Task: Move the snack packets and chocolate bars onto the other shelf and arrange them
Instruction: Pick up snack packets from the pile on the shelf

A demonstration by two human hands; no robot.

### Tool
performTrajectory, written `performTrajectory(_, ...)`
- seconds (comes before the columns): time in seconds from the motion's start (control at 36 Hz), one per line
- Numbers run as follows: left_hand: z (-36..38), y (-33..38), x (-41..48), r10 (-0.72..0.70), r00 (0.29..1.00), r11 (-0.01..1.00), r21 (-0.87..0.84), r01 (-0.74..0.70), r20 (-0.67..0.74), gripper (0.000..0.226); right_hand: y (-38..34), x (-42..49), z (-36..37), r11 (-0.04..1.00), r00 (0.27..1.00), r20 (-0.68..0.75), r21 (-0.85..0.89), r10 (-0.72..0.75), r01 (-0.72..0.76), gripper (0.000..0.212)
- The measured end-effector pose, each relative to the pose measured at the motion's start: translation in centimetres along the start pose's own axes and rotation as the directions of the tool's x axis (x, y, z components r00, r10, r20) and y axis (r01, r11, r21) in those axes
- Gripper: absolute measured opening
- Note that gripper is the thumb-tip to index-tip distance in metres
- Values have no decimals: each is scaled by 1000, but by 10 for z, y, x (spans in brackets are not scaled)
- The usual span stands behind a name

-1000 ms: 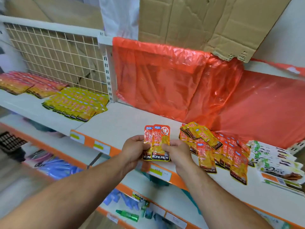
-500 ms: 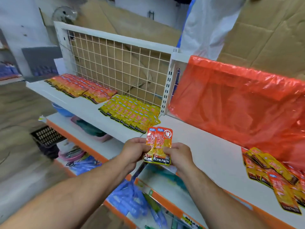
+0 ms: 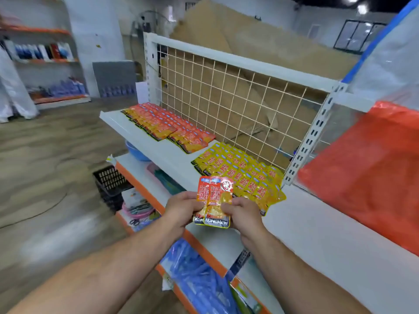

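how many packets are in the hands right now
2 visible: the front packet, pinched by the right hand, and a second packet fanned out behind it to the left, held by the left hand. Others may be hidden behind these.

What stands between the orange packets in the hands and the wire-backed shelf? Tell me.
Nothing visible. The left hand and right hand hold the orange packets in open air before the front edge of the wire-backed shelf. The yellow packets and the red rows lie on it, but a bare strip along its front is free.
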State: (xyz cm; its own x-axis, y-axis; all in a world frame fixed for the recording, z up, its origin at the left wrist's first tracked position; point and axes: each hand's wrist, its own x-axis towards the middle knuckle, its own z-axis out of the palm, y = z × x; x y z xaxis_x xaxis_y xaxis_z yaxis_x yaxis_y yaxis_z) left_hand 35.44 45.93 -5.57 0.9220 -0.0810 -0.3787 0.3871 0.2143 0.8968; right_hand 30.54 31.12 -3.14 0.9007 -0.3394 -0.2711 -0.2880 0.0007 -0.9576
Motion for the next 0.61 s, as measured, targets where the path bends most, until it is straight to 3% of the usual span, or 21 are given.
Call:
performTrajectory(0.14,-17,22,46,31,997,1000,3,-31,-71,20,-14,46,34,999,998,57,33,-11,9,20)
performTrajectory(0.47,-43,91,150,78,977,997,39,-72,-200,18,-54,172,95,999,985,168,11,-46,45,28)
performTrajectory(0.61,-52,103,178,59,976,998,49,-50,-210,14,-56,204,116,999,987,155,-17,-43,46,17)
